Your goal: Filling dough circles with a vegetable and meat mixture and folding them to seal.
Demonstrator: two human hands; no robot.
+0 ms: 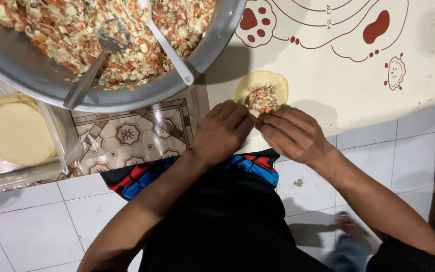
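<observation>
Dough round (261, 83) lies flat on the cream baking mat (338, 75), a mound of chopped filling (263, 98) at its middle; both hands meet at its near edge. Left hand (222, 132) has its fingers curled together, tips on the dough's rim; right hand (292, 135) likewise, fingers narrow, seemingly pinching the edge, though the tips are hidden. Metal bowl (212, 45) of the same filling stands up left, two spoons in it; stacked dough rounds (16, 132) sit in a clear tray at far left.
</observation>
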